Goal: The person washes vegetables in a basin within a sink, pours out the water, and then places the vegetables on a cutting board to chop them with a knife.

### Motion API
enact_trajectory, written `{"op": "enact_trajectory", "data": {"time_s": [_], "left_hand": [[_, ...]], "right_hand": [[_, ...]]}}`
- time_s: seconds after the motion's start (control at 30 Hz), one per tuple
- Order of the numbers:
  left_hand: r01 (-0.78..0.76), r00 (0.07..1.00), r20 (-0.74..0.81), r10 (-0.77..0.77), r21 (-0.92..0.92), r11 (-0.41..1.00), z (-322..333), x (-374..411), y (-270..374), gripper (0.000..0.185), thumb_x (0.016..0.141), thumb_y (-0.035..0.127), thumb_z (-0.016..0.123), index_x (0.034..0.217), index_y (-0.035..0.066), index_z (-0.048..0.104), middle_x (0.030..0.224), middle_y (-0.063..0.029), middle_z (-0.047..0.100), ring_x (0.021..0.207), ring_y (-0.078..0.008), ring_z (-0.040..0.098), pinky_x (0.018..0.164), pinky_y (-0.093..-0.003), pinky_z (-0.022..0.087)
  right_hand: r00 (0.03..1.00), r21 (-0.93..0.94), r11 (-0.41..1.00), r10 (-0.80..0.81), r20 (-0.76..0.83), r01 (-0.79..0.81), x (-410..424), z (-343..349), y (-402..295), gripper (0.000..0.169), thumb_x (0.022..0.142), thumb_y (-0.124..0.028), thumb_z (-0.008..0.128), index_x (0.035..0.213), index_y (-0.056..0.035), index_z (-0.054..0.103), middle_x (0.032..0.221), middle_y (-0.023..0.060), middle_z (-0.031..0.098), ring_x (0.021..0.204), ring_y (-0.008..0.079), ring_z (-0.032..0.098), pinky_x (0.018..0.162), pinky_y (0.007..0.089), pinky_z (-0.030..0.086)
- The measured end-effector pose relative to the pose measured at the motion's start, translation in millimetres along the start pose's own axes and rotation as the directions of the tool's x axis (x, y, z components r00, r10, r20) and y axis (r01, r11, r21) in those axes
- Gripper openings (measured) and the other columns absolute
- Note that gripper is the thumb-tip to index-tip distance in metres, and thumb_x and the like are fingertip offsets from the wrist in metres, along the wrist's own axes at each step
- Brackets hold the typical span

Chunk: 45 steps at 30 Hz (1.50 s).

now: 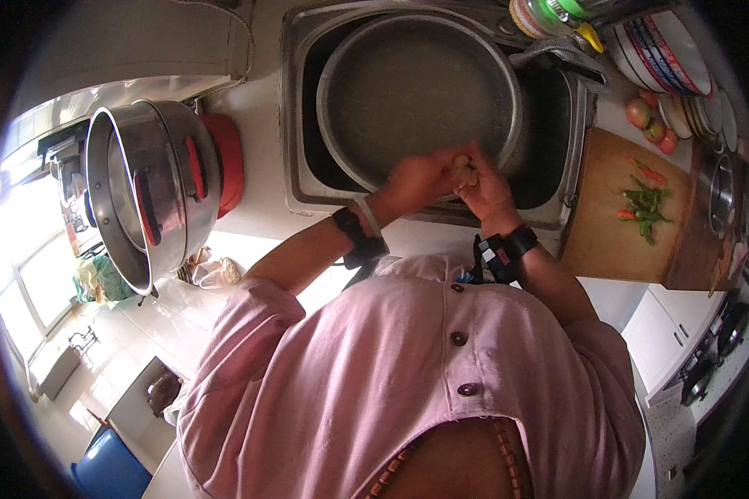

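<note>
Over the near rim of a large round metal basin, my two hands meet around a small, pale, knobby piece of what looks like ginger root. My right hand cradles the piece in its curled fingers. My left hand presses against it from the left, slightly blurred, its fingertips partly hidden. The basin stands in a stainless-steel sink and holds cloudy water.
At right, a wooden cutting board bears green chillies and red ones. Beyond it are tomatoes and stacked bowls. A grey cloth hangs over the sink's far right. A tall steel pot stands left.
</note>
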State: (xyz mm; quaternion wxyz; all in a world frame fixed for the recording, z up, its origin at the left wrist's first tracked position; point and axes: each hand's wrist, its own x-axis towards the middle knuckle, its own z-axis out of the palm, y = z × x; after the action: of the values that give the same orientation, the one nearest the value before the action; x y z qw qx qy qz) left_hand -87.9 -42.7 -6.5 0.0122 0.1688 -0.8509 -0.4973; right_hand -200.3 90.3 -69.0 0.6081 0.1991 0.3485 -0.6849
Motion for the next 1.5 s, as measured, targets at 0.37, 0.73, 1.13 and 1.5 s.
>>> {"op": "enact_trajectory", "data": {"time_s": [0.37, 0.73, 1.13, 1.5], "left_hand": [[0.152, 0.963, -0.020, -0.270, 0.865, 0.478, -13.5, 68.9, -193.5, 0.037, 0.090, 0.019, 0.059, 0.123, 0.004, 0.059, 0.122, -0.0190, 0.058, 0.103, -0.0410, 0.060, 0.087, -0.0526, 0.051], [0.176, 0.949, 0.152, -0.275, 0.467, 0.866, 64.1, 96.5, -78.5, 0.033, 0.096, 0.019, 0.047, 0.122, 0.003, 0.059, 0.105, -0.0224, 0.065, 0.102, -0.0397, 0.062, 0.092, -0.0505, 0.047], [-0.126, 0.926, 0.346, -0.149, 0.659, 0.742, -21.4, 26.7, -183.5, 0.032, 0.096, 0.019, 0.050, 0.125, 0.009, 0.059, 0.123, -0.0214, 0.060, 0.109, -0.0397, 0.060, 0.095, -0.0499, 0.049], [-0.387, 0.916, 0.313, 0.249, 0.852, 0.352, 42.3, 116.4, -110.6, 0.040, 0.094, 0.011, 0.050, 0.134, 0.004, 0.051, 0.121, -0.0257, 0.057, 0.110, -0.0380, 0.060, 0.088, -0.0494, 0.052]], "right_hand": [[0.982, -0.099, 0.983, -0.145, 0.117, 0.157, -25.6, -9.0, -23.2, 0.020, 0.097, -0.026, 0.062, 0.104, -0.0076, 0.062, 0.097, 0.0044, 0.062, 0.082, 0.0161, 0.058, 0.063, 0.0257, 0.046], [0.975, -0.008, 0.977, -0.212, 0.058, 0.213, -44.3, -13.3, -26.5, 0.018, 0.097, -0.024, 0.062, 0.102, -0.0069, 0.062, 0.097, 0.0059, 0.062, 0.083, 0.0171, 0.059, 0.066, 0.0269, 0.049], [0.980, -0.014, 0.982, -0.185, 0.076, 0.187, -47.3, -19.4, -31.0, 0.017, 0.097, -0.025, 0.061, 0.097, -0.0080, 0.062, 0.092, 0.0059, 0.063, 0.079, 0.0166, 0.060, 0.062, 0.0284, 0.048], [0.953, -0.212, 0.949, -0.267, -0.144, 0.234, -72.7, -14.0, -17.0, 0.023, 0.095, -0.033, 0.064, 0.095, -0.0107, 0.061, 0.085, 0.0018, 0.062, 0.076, 0.0132, 0.059, 0.060, 0.0259, 0.047]]}}
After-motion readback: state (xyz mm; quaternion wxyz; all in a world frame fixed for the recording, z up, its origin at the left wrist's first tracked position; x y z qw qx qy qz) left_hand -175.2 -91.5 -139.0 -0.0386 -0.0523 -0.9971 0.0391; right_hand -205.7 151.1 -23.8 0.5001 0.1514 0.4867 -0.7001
